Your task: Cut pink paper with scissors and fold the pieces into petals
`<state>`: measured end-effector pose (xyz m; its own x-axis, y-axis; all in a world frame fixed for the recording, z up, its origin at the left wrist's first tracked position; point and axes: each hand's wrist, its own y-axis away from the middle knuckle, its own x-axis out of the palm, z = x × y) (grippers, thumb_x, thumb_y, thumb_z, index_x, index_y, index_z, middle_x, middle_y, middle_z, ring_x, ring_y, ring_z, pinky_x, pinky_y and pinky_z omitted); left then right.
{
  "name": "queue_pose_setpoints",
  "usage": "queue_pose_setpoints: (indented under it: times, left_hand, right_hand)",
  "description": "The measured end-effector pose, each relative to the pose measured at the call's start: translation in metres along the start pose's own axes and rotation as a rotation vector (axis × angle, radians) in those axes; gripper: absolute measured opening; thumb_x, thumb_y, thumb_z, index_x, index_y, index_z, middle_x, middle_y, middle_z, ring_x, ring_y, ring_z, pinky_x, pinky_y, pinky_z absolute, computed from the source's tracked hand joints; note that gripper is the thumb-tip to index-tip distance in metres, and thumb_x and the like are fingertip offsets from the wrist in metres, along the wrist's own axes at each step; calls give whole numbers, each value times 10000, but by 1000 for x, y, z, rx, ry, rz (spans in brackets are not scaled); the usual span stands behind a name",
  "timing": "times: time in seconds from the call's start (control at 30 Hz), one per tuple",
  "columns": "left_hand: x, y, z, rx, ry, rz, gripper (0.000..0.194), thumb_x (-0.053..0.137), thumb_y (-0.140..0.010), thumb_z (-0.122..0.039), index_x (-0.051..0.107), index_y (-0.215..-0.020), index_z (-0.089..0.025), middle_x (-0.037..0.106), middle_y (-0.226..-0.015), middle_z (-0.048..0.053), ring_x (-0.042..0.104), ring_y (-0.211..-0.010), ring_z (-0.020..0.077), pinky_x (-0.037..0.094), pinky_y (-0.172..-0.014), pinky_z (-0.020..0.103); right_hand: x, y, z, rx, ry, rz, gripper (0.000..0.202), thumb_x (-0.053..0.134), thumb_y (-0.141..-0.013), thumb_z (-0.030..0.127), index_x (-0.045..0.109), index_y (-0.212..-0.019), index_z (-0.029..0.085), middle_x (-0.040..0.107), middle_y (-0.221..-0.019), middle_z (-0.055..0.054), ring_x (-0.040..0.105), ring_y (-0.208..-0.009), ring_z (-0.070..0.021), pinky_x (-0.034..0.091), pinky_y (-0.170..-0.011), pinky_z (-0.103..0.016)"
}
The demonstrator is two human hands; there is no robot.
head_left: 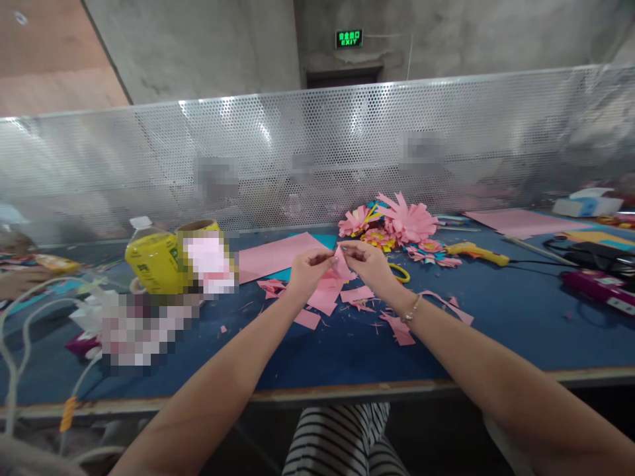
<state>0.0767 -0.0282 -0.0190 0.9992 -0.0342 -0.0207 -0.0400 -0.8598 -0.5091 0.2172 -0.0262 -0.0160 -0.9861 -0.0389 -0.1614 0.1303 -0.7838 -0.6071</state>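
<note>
Head view up. Left hand (308,268) and right hand (370,264) both have fingers pinched closed on one pink paper piece (341,266), thumbs against fingertips, hands almost meeting. Paper comes to a point at the top between them. It's held above the table (317,363), around mid-depth between front and back edges. Fingers hide part of it and it's small from here, so the fold looks like a cone but I wouldn't swear to it.

Under and around the hands I've got pink scraps (399,329) and thin slivers, loose on the table. A long curved pink strip (449,305) lies right of the right wrist, which wears a bracelet (413,309). Yellow loop (401,273) just beside the right hand, rest of it hidden.

Left of the left hand: pink sheet (270,256) lying partly over a blue sheet (284,274). Toward the back edge, past the right hand: a bunch of paper flowers (409,221), mostly pink, some yellow and blue. Yellow glue gun (479,252) lies on the table just right of those. Yellow-wrapped bottle (153,261) stands well left. Perforated metal screen (322,145) runs along the back edge.
</note>
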Motion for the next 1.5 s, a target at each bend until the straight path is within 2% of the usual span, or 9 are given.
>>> queue_pose_setpoints:
  times: [0.1,0.27,0.43,0.67,0.77,0.9,1.17,1.37,1.5]
  left_hand:
    - [1,2,-2,-10,54,-2,196,646,-558,-243,640,-733,-154,642,-747,32,574,-711,137,450,-735,305]
    - [3,4,-4,18,94,-22,178,638,-581,-264,650,-724,-159,640,-722,22,571,-702,135,447,-730,299]
    - [6,6,-7,33,124,10,186,630,-596,-285,647,-724,-152,632,-706,26,567,-702,140,453,-724,304]
    - [6,7,-7,63,106,-27,147,631,-597,-265,650,-710,-173,632,-705,14,569,-687,125,459,-718,289]
    - [6,8,-9,86,89,-19,143,621,-611,-260,649,-716,-168,633,-708,17,570,-685,123,459,-717,288]
    - [8,10,-12,89,81,-91,147,644,-578,-260,640,-692,-167,633,-710,10,573,-682,127,468,-684,279]
    - [8,12,-14,97,89,-84,157,633,-593,-264,649,-720,-173,640,-712,16,574,-690,135,466,-714,306]
    - [9,12,-18,61,117,-71,169,612,-610,-257,646,-731,-144,632,-639,21,571,-660,130,463,-730,320]
    - [9,11,-19,59,124,-102,170,628,-594,-252,647,-727,-149,637,-675,22,572,-672,126,461,-724,303]
  right_hand:
    - [0,1,4,-26,-2,15,233,499,-655,195,547,-882,170,519,-579,28,466,-503,-76,377,-470,-205]
    - [1,3,8,-7,-10,10,129,523,-657,207,534,-781,175,535,-558,25,495,-512,-87,398,-483,-209]
    - [2,4,8,-19,-18,-9,107,540,-658,256,579,-723,180,588,-627,3,526,-549,-97,423,-503,-218]
    - [2,6,11,-82,28,-57,124,529,-679,233,618,-754,191,618,-744,-19,561,-691,-125,445,-644,-262]
    - [3,7,12,-78,8,-51,111,534,-678,234,593,-759,185,605,-710,-14,549,-637,-112,440,-590,-244]
    - [3,6,11,-84,-1,-69,102,550,-670,251,555,-748,187,566,-649,5,507,-557,-90,411,-506,-217]
    - [3,8,11,-111,31,-57,130,524,-695,250,604,-771,182,606,-716,-17,534,-620,-112,429,-571,-250]
    - [3,9,10,-145,-33,-39,152,534,-684,190,573,-830,184,595,-711,-6,553,-638,-106,455,-601,-245]
    - [4,9,8,-188,-28,-4,125,517,-709,193,567,-824,194,589,-736,-8,557,-670,-109,458,-635,-254]
